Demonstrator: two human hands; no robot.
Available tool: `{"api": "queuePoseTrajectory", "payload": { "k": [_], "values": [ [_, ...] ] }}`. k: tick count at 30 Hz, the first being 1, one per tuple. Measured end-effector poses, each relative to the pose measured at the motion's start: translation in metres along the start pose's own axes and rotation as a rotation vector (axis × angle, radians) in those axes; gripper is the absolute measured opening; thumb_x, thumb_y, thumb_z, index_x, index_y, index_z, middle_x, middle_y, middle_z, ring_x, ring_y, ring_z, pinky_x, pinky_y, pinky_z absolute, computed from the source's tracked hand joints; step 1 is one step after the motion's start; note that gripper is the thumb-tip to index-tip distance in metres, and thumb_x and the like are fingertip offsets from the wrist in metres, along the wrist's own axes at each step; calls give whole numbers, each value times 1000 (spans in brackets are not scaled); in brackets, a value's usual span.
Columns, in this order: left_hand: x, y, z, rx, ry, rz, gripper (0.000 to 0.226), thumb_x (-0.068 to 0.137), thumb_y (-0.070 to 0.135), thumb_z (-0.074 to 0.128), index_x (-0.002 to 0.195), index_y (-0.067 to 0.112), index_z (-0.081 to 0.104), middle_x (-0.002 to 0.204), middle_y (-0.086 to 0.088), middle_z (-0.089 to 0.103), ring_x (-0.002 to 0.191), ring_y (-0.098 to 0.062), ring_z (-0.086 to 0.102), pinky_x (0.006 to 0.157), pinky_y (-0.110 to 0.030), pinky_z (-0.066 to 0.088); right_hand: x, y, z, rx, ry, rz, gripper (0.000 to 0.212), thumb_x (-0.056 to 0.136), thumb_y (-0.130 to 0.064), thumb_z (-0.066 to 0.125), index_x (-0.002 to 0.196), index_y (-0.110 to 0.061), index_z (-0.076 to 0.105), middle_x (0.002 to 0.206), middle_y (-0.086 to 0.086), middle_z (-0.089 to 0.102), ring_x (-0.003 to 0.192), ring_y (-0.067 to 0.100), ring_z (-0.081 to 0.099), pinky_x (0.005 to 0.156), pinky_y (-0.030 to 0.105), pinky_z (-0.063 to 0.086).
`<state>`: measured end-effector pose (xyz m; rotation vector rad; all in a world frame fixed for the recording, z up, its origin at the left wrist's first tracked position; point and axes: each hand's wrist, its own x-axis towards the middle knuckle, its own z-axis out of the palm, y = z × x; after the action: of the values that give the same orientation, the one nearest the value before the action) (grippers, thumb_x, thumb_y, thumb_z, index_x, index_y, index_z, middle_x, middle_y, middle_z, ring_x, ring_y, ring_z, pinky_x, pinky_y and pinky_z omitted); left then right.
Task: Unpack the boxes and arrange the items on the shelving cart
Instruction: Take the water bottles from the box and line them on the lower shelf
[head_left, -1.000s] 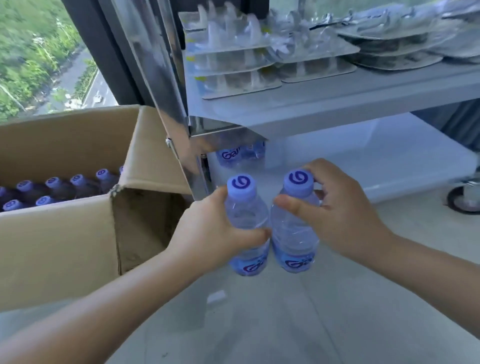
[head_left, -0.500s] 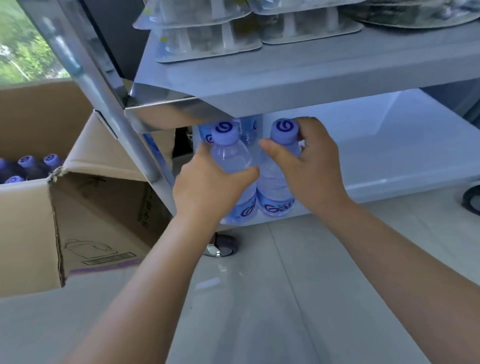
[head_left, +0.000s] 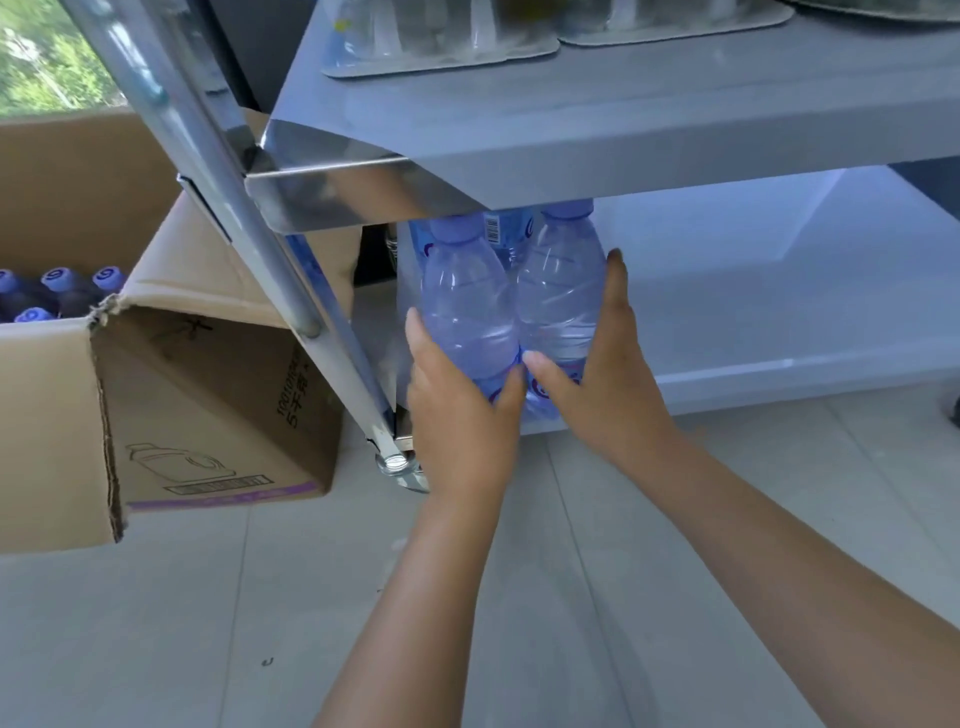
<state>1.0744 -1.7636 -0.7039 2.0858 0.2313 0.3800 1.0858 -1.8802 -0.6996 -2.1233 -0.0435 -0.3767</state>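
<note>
Clear glossy plastic bottles (head_left: 511, 306); mirror-bright polished metal cart post (head_left: 218, 171); smooth matt grey shelf (head_left: 649, 135); matt brown corrugated cardboard box (head_left: 47, 436), torn rough edge; smooth pale floor tiles (head_left: 156, 623).

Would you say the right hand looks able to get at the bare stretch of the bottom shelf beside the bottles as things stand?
Probably yes. The right hand is at the bottom shelf already, and the shelf to its right looks bare, but it holds a bottle.

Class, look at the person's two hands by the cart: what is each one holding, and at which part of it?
The left hand holds the left water bottle at its lower body; the right hand holds the right water bottle along its side and lower body.
</note>
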Motion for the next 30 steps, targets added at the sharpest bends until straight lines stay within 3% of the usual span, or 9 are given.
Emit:
{"api": "queuePoseTrajectory", "payload": {
  "k": [2,9,12,18,22,30],
  "values": [
    [-7,-13,5,-31,-27,-19,90,77,23,74,145,17,16,135,1,47,123,-20,46,95,-36,45,-7,7,1,-35,-9,-9,102,81,-25,71,149,-18,-5,138,-13,24,130,9,30,95,16,31],
    [1,-22,17,-82,-1,2,71,78,15,73,134,16,30,120,11,47,111,-9,49,84,-24,43,-14,23,12,-13,-36,79,106,77,-24,75,149,-23,-3,147,-5,33,128,13,44,97,29,44],
    [17,-23,21,-72,13,-16,68,78,19,74,129,21,29,120,11,49,107,-11,53,82,-30,48,0,23,17,-65,-23,80,107,77,-24,75,149,-22,-3,148,-6,33,126,15,46,93,27,43],
    [49,-24,36,-28,71,-56,78,80,20,71,140,17,21,136,0,43,123,-19,46,92,-38,45,39,27,39,-194,-30,155,102,82,-33,69,149,-14,-5,149,-2,34,124,22,48,86,28,39],
    [69,-25,47,-3,67,-94,87,83,21,68,147,16,9,147,-5,33,132,-24,37,101,-46,41,58,31,55,-182,3,196,89,83,-28,68,146,-6,10,143,6,40,122,26,49,86,30,40],
    [93,-23,56,29,95,-98,83,83,20,66,146,15,12,144,-6,35,128,-27,40,98,-47,41,79,36,66,-217,37,206,77,84,-32,66,140,-5,21,135,8,44,114,29,52,75,29,36]
  ]
}}
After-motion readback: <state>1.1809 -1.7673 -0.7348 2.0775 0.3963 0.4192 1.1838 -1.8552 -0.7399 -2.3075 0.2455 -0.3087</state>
